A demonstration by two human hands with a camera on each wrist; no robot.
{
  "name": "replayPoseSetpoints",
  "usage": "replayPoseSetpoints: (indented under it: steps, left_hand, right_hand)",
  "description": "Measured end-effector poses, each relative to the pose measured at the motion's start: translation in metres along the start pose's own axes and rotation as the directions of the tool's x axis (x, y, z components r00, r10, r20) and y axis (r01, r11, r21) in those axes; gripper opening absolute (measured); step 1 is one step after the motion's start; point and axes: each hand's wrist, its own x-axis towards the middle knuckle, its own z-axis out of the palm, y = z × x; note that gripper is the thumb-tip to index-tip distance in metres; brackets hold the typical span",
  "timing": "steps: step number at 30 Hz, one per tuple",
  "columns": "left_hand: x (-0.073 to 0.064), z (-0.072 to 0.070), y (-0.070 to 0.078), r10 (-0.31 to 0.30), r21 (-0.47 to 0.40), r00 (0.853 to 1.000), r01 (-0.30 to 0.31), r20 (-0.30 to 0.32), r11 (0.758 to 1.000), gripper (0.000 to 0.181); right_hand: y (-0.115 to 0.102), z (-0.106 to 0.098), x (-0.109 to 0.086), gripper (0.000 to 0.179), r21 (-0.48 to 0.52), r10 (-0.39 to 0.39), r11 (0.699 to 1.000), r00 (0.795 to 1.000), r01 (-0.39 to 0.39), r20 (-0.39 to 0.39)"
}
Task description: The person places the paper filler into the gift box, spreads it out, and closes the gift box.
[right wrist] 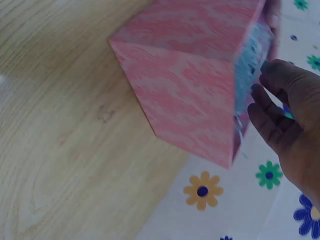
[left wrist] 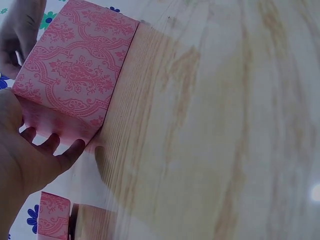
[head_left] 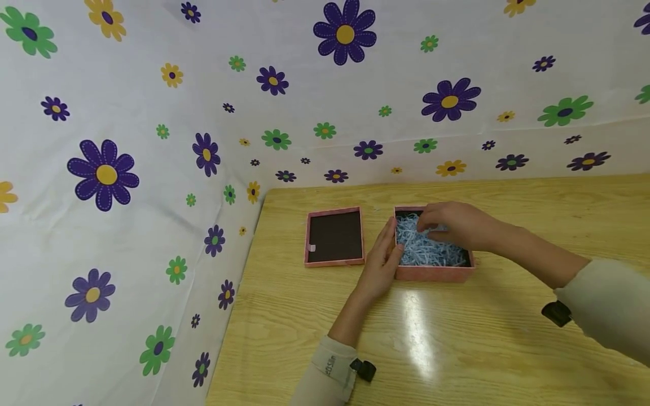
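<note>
A pink patterned box (head_left: 431, 274) stands on the table with its top uncovered. Light blue shredded paper (head_left: 424, 251) fills it, and a dark lining shows at its corners. My left hand (head_left: 378, 265) rests along the box's left side, fingers extended against the wall and thumb by the rim. In the left wrist view, the fingertips (left wrist: 75, 150) touch that pink wall. Over the paper is my right hand (head_left: 457, 225), fingers bent loosely downward at its surface. The right wrist view shows a gap between thumb and fingers, with nothing clearly held.
Left of the box lies a pink-edged lid (head_left: 334, 261), its black inside facing up with a small white label. The wooden table (head_left: 457, 349) meets a flower-printed white cloth (head_left: 152, 237) at the back and left. Both forearms wear dark-clasped straps over pale sleeves.
</note>
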Motion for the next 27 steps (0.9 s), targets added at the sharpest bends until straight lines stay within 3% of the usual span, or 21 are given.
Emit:
replayPoseSetpoints:
  steps: [3,6,10,12,16,19,21,23,27]
  left_hand:
    - [0.0,0.001,0.0,0.009,0.001,1.0,-0.009,-0.004,1.0,0.062]
    - [0.0,0.002,0.001,0.014,-0.001,1.0,-0.014,-0.008,1.0,0.062]
    - [0.0,0.002,0.001,0.016,0.007,1.0,-0.016,-0.007,1.0,0.062]
    - [0.0,0.001,0.002,0.017,0.017,1.0,-0.017,-0.007,1.0,0.062]
    - [0.003,-0.002,0.002,0.023,0.044,1.0,-0.023,-0.014,0.999,0.063]
    - [0.003,-0.004,0.002,0.031,0.048,0.999,-0.03,-0.021,0.998,0.063]
    - [0.003,-0.004,0.001,0.03,0.041,0.999,-0.029,-0.022,0.999,0.063]
    - [0.002,-0.003,0.0,0.026,0.031,0.999,-0.026,-0.018,0.999,0.063]
    - [0.0,-0.001,-0.001,0.021,0.014,1.0,-0.021,-0.009,1.0,0.062]
  right_hand:
    - [0.001,0.016,0.005,0.028,-0.075,0.007,0.997,0.996,0.0,0.092]
    - [0.0,0.025,0.007,0.044,-0.171,0.071,0.985,0.977,-0.036,0.199]
    - [-0.001,0.016,0.006,0.064,-0.207,0.135,0.975,0.953,-0.079,0.271]
    - [-0.002,0.004,0.007,0.066,-0.146,0.138,0.984,0.954,-0.101,0.268]
    - [-0.002,-0.024,0.01,0.052,-0.034,0.138,0.99,0.974,-0.135,0.178]
    - [0.002,-0.03,0.012,0.04,-0.042,0.141,0.99,0.983,-0.137,0.12]
    - [0.005,-0.025,0.013,0.038,-0.089,0.158,0.985,0.978,-0.146,0.137]
    - [0.007,-0.014,0.012,0.041,-0.13,0.178,0.979,0.964,-0.155,0.196]
    - [0.006,0.007,0.008,0.051,-0.188,0.207,0.971,0.918,-0.15,0.339]
